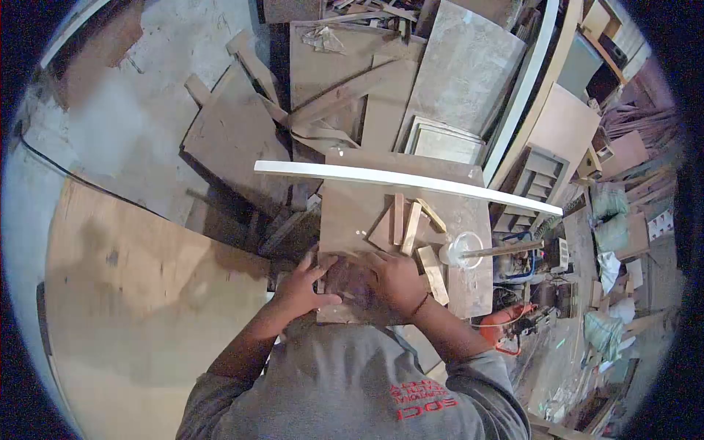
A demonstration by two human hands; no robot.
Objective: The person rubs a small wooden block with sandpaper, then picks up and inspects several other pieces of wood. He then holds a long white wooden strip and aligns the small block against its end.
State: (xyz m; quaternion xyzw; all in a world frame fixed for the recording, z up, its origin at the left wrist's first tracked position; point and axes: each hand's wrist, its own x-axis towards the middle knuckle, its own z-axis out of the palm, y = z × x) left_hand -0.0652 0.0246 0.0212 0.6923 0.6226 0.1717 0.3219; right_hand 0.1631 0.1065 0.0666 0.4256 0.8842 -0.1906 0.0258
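The bare left hand (pixel 299 290) spreads its thumb away from its fingers; the bare right hand (pixel 400 286) sits just beside it, back upward. Both bare forearms (pixel 449 330) angle inward from grey fabric sleeves (pixel 488 385).

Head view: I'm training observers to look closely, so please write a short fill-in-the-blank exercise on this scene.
1. The person's bare ____ hand is nearer the round white container.
2. The lettering on the grey cloth shirt is ____.
3. Of the long narrow white strip and the bare left hand, the ____ is farther from the shirt.

Missing words: right; red; strip.
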